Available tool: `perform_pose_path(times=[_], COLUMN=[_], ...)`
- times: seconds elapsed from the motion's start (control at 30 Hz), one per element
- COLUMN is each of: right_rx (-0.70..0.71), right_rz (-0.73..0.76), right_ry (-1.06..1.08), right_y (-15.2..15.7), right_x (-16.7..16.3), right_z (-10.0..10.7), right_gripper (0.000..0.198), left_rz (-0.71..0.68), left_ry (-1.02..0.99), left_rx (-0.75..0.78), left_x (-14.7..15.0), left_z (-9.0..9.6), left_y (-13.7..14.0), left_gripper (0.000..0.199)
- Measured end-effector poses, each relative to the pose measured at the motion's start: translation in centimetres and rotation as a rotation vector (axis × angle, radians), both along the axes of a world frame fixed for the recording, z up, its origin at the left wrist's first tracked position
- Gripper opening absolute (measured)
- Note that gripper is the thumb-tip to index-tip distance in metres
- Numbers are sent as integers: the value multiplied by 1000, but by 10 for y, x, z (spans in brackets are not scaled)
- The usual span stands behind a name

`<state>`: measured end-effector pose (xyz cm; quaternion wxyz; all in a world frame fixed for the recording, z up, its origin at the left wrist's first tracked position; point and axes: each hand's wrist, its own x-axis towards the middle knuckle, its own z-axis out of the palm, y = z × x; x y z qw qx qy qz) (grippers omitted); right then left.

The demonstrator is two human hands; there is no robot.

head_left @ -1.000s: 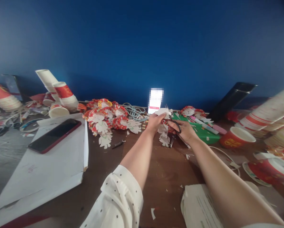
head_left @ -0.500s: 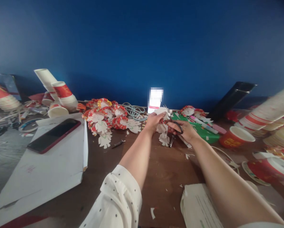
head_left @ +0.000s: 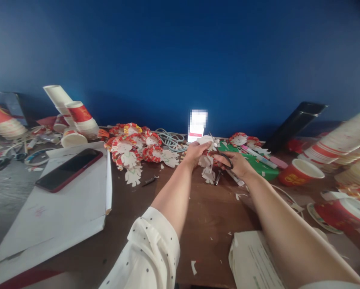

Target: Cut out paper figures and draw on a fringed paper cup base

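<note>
We face a plain blue wall [head_left: 137,60], its colour deepest through the middle and greyer toward both sides. Below it we see a brown tabletop [head_left: 210,216], faintly shiny in places, and a grey surface [head_left: 2,196] at far left.

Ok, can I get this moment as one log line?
left hand: holding white paper piece | right hand: holding black-handled scissors | nearby: green sheet, lit screen

From my remote post I count one left hand [head_left: 195,154], one right hand [head_left: 238,164], one pair of scissors [head_left: 230,161], one red-cased phone [head_left: 70,170], one lit screen [head_left: 194,139], one black cylinder [head_left: 295,126], one green sheet [head_left: 267,171]. Red-rimmed paper figures [head_left: 125,148]: at least four heaped left, two farther right. Stacked cups [head_left: 333,142] overlap; number undeterminable.
</note>
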<state>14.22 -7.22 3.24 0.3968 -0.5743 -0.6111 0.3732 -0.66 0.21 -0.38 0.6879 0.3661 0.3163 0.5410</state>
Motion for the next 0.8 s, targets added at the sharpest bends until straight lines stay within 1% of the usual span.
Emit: perform_pose_path(times=[0.1,0.4,0.63,0.73,0.8], right_rx=[15,30,19,23,23], right_rz=[-7,-72,-67,-52,-67], right_ry=[-3,-59,-10,12,23], right_y=[1,-4,-2,-1,0], right_x=[0,-6,-7,-6,-6], right_z=[-2,4,2,-1,-4], right_gripper=[52,57,56,55,52], left_rz=[-21,-8,-4,51,81], left_ry=[56,73,-8,-77,-95], left_rx=[18,33,21,47,62], left_x=[0,1,2,2,2], left_z=[1,-1,2,5,5], left_y=[0,3,1,2,2], left_gripper=[39,41,37,38,37])
